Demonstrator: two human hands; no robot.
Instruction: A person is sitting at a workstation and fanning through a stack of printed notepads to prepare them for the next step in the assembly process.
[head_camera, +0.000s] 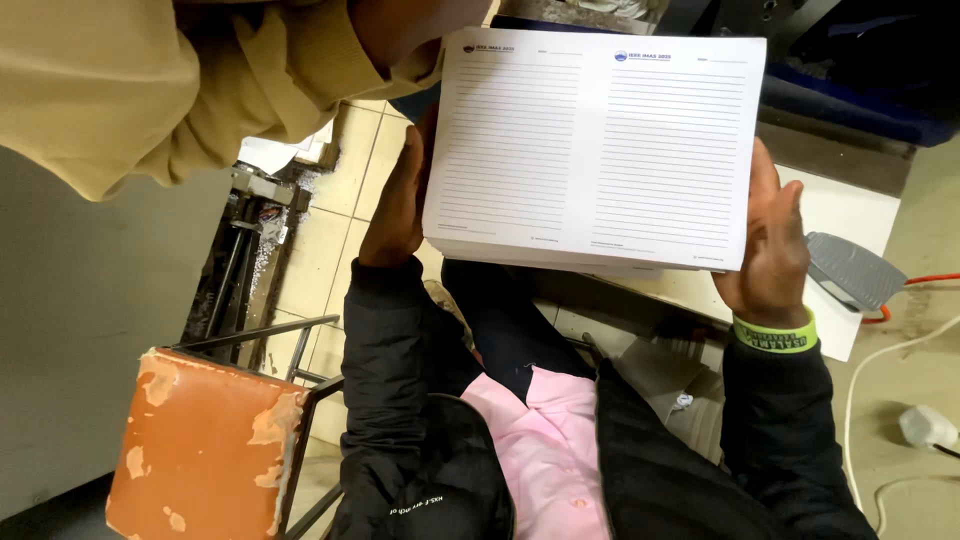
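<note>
Paper: a stack of lined white sheets (595, 150) held upright at upper centre of the frame.
Left hand (395, 205): pressed flat against the stack's left edge.
Right hand (772, 245): clamped on the right edge, a green wristband (775, 335) below.
Lower left: a worn orange chair (205, 450).
Right edge: a grey foot pedal (850, 270).

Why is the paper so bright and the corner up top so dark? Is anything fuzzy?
In the head view, light falls straight on the white stack of lined sheets, so it looks brightest, though its lines stay sharp; the top right corner lies in deep shadow; the tan sleeve close to the camera looks a bit soft; the left hand and right hand at the stack's sides are dim but clear.
</note>
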